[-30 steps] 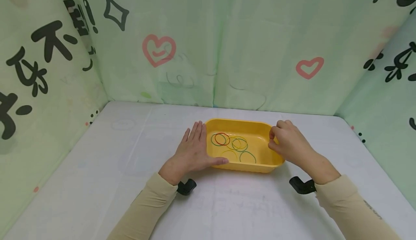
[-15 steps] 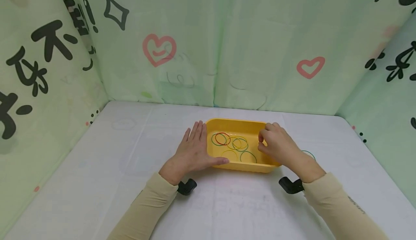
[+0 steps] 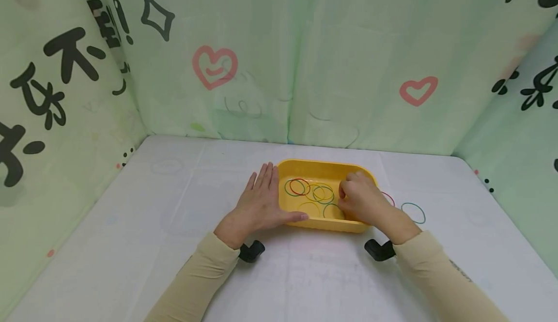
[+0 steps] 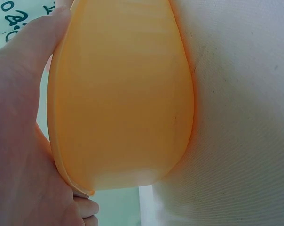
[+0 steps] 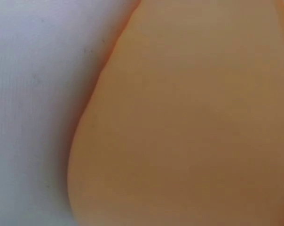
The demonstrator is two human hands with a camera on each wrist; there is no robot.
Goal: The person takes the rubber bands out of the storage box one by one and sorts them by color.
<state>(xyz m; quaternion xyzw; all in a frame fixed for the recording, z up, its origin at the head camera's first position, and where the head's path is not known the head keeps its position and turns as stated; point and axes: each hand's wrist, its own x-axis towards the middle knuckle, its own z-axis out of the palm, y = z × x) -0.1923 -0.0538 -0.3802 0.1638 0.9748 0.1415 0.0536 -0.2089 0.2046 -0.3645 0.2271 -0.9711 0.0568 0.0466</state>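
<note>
A yellow plastic tray [image 3: 331,225] sits on the white table, with several red, green and yellow rubber bands [image 3: 321,194] lying loose on its floor. My left hand [image 3: 257,206] lies along the tray's left end with straight fingers, its thumb over the front rim. Curled over the tray's right part is my right hand [image 3: 364,200], fingertips close to a green rubber band [image 3: 333,205]. I cannot tell whether these fingers pinch a band. The left wrist view shows the tray's outer wall [image 4: 123,94] beside the hand; tray wall [image 5: 179,117] fills most of the right wrist view.
Right of the tray, a green rubber band [image 3: 413,213] lies on the white tabletop [image 3: 131,244]. A red rubber band [image 3: 388,198] shows partly behind the right hand. Pale green printed curtains [image 3: 348,46] enclose the table's back and sides.
My right hand has moved left, from the tray's right rim to farther inside the tray. This uncovers the green and red rubber bands on the table. The left hand has stayed in place.
</note>
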